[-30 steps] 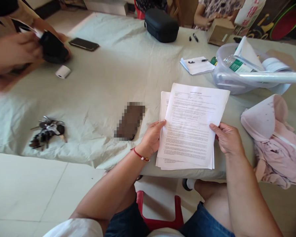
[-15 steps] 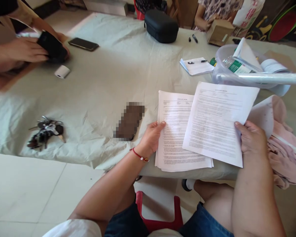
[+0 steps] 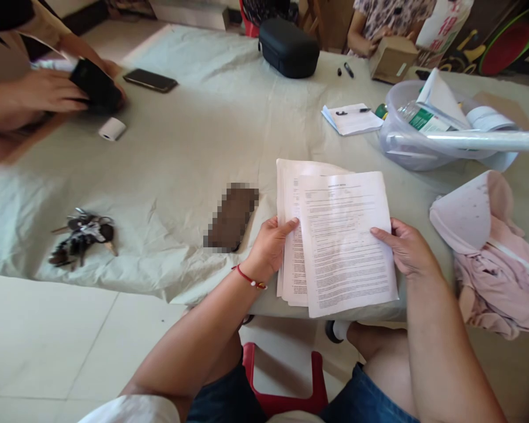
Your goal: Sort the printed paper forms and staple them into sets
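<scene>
A bunch of keys [image 3: 83,235] lies far left on the cloth-covered worktop [image 3: 180,147]. The left hand [image 3: 271,247] pinches the left edge of the paper stack [image 3: 291,235] at the near edge. The right hand [image 3: 403,247] grips the top sheet [image 3: 346,241], fingers curled under. Best to square its corners with the stack, steadying it

Keys [image 3: 81,236], a phone [image 3: 150,80], a black case [image 3: 288,47] and a plastic tub [image 3: 405,144] lie about.
</scene>
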`<state>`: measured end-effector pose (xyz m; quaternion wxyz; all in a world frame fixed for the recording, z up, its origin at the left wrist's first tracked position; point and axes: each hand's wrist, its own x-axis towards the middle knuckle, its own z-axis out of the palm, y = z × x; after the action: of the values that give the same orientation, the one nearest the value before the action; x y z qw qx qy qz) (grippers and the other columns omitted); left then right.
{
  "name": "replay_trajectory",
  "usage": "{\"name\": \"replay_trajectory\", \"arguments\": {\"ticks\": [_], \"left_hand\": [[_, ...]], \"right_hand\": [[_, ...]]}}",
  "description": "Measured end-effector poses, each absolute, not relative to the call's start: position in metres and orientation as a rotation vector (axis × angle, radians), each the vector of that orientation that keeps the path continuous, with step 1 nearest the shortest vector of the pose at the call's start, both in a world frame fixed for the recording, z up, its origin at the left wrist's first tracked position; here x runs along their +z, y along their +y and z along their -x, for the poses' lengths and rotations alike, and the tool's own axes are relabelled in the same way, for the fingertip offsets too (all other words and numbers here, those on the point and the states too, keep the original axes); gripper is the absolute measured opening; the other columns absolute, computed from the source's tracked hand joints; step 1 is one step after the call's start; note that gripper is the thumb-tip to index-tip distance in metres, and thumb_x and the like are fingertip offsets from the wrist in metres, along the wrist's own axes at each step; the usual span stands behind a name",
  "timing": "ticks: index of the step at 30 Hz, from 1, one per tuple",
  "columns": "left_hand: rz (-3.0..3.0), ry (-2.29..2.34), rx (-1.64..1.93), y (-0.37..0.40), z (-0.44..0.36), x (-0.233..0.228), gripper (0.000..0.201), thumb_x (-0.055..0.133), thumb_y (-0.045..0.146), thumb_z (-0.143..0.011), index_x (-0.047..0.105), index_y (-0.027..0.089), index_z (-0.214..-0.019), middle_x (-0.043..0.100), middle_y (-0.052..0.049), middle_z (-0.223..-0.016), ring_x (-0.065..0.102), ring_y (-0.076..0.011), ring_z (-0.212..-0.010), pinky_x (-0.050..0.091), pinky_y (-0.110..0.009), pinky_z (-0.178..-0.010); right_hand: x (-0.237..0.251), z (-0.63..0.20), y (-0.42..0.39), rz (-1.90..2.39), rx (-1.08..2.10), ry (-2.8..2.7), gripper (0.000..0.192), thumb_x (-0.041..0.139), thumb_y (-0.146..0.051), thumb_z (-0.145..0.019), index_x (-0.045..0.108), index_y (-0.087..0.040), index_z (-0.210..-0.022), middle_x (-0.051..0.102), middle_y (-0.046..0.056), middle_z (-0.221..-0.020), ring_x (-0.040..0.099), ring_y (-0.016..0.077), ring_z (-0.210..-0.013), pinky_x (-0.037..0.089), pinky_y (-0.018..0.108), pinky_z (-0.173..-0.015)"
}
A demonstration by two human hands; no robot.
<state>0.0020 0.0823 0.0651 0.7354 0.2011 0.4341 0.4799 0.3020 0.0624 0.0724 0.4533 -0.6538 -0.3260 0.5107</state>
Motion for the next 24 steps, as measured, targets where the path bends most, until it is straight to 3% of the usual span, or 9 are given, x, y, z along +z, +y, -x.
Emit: {"name": "replay_trajectory", "arguments": {"ticks": [3, 8, 18, 20, 24], "left_hand": [[-0.424, 0.961, 1.053, 0.083, -0.003, 0.068, 0.039, 0.099, 0.023, -0.069, 0.080, 0.015, -0.103, 0.087, -0.013, -0.103, 0.082, -0.0364, -0.110, 0.066, -0.052, -0.102], [-0.338, 0.971, 1.050, 0.085, -0.002, 0.069, 0.030, 0.090, 0.029, -0.084, 0.081, 0.013, -0.108, 0.086, -0.015, -0.107, 0.083, -0.0322, -0.104, 0.066, -0.049, -0.102], [-0.412, 1.079, 1.015, 0.087, -0.002, 0.066, 0.013, 0.076, 0.023, -0.089, 0.077, 0.011, -0.094, 0.082, -0.014, -0.093, 0.078, -0.0245, -0.085, 0.064, -0.038, -0.087], [-0.501, 1.080, 1.078, 0.085, -0.003, 0.066, 0.021, 0.076, 0.023, -0.089, 0.074, 0.013, -0.108, 0.080, -0.009, -0.087, 0.076, -0.0214, -0.081, 0.062, -0.034, -0.081], [-0.659, 1.123, 1.197, 0.084, -0.002, 0.065, 0.070, 0.076, 0.020, -0.085, 0.053, 0.029, -0.150, 0.071, 0.005, -0.077, 0.066, -0.0156, -0.066, 0.053, -0.027, -0.064]], "right_hand": [[0.073, -0.292, 0.061, 1.595, 1.268, -0.782, 0.060, 0.112, -0.049, -0.048, 0.084, -0.023, -0.095, 0.086, 0.003, -0.098, 0.078, 0.0227, -0.083, 0.067, 0.037, -0.080], [0.070, -0.294, 0.063, 1.558, 1.166, -0.752, 0.063, 0.113, -0.046, -0.047, 0.082, -0.023, -0.097, 0.087, 0.003, -0.101, 0.079, 0.0244, -0.088, 0.068, 0.041, -0.089], [0.059, -0.318, 0.064, 1.596, 1.158, -0.753, 0.063, 0.112, -0.047, -0.049, 0.083, -0.023, -0.100, 0.087, 0.005, -0.100, 0.080, 0.0237, -0.084, 0.069, 0.039, -0.082], [0.058, -0.323, 0.064, 1.617, 1.105, -0.742, 0.062, 0.112, -0.049, -0.046, 0.085, -0.024, -0.096, 0.087, 0.004, -0.099, 0.080, 0.0249, -0.083, 0.070, 0.041, -0.085], [0.058, -0.326, 0.065, 1.577, 1.039, -0.696, 0.058, 0.112, -0.048, -0.042, 0.084, -0.028, -0.089, 0.087, 0.002, -0.099, 0.080, 0.0261, -0.085, 0.070, 0.044, -0.094]]}}
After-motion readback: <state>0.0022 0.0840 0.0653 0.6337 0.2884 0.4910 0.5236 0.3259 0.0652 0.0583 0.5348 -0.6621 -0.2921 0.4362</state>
